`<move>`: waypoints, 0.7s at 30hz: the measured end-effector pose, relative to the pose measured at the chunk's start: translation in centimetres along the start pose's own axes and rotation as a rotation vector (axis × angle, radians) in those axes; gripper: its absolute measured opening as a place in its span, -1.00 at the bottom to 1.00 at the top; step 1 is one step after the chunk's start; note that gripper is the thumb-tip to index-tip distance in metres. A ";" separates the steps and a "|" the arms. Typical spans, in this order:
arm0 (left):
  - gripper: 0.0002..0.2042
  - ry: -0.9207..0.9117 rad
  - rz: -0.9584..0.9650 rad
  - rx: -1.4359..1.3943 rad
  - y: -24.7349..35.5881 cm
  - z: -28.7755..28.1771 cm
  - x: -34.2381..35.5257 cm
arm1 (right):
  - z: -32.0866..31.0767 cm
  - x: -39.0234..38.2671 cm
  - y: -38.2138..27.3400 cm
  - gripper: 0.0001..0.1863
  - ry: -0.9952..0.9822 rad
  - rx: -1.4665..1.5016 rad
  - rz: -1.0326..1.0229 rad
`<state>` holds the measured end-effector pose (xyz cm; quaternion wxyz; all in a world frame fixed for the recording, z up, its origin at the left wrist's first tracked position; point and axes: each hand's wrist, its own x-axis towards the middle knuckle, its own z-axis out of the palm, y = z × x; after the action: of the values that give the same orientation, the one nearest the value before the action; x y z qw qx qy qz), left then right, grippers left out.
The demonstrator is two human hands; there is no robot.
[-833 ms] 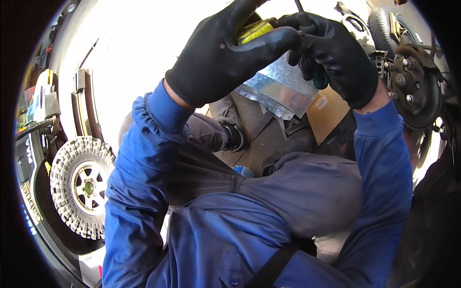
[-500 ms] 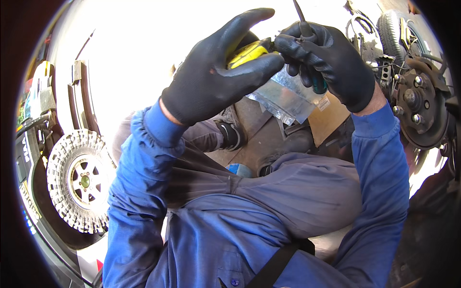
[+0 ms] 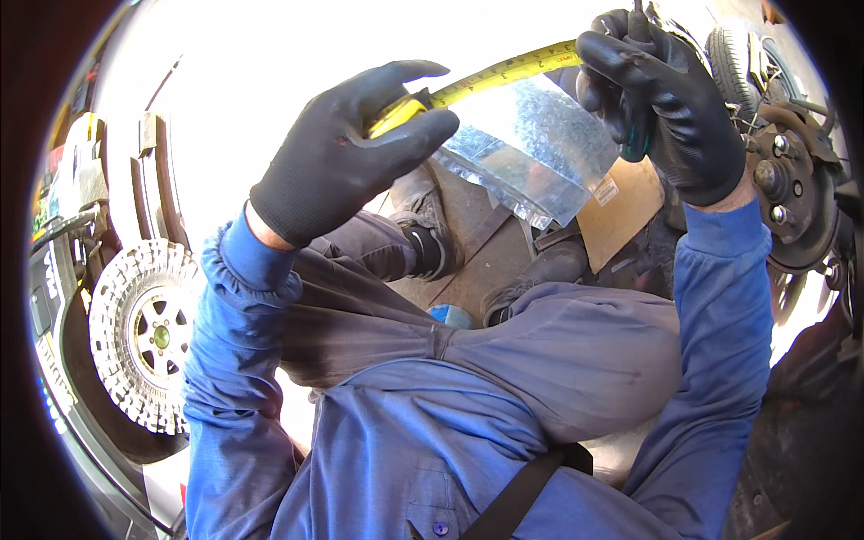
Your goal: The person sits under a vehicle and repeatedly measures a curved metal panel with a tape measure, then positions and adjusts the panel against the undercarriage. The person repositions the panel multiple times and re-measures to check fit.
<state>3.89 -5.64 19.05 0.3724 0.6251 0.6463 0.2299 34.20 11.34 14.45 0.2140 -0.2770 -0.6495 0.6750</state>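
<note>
Gloved in black, my left hand [image 3: 324,153] is wrapped round a yellow and black tape measure [image 3: 396,117]. A short length of its yellow blade [image 3: 508,72] is drawn out and slants up to the right. My right hand [image 3: 679,117], also in a black glove, pinches the free end of the blade. The same hand holds a slim dark tool [image 3: 639,29] whose shaft points up; a green part [image 3: 635,144] shows below the fingers. Its exact kind is hidden by the glove. Below the blade lies a clear plastic bag [image 3: 540,148].
A brown cardboard piece [image 3: 621,211] lies by the bag, near my shoes [image 3: 432,247]. At the right stands a wheel hub with studs [image 3: 778,180], with a tyre [image 3: 731,72] behind it. A chunky off-road wheel [image 3: 148,337] is at the left, beside a vehicle. Glare washes out the top.
My hands have moved apart, the left one down and left, the right one up and right. The tape blade now stretches between them.
</note>
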 end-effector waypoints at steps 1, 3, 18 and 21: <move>-0.56 -0.014 -0.016 0.023 0.0 0.2 -0.5 | -0.4 -0.2 0.2 -0.52 0.081 -0.022 0.025; -0.67 -0.002 -0.034 0.000 -0.2 1.1 -1.8 | -1.6 -1.0 0.9 -0.53 0.244 -0.060 0.072; -0.63 -0.227 -0.407 -0.132 -7.0 10.1 0.2 | -11.9 6.1 12.9 -0.51 0.634 -0.245 0.441; -0.63 -0.232 -0.567 -0.139 -7.6 10.0 2.9 | -12.7 8.6 14.1 -0.47 0.619 -0.208 0.458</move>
<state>6.91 -5.34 6.54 0.5349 0.4151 0.7307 0.0877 36.98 25.70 -0.42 0.2146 -0.6252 -0.5406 0.5204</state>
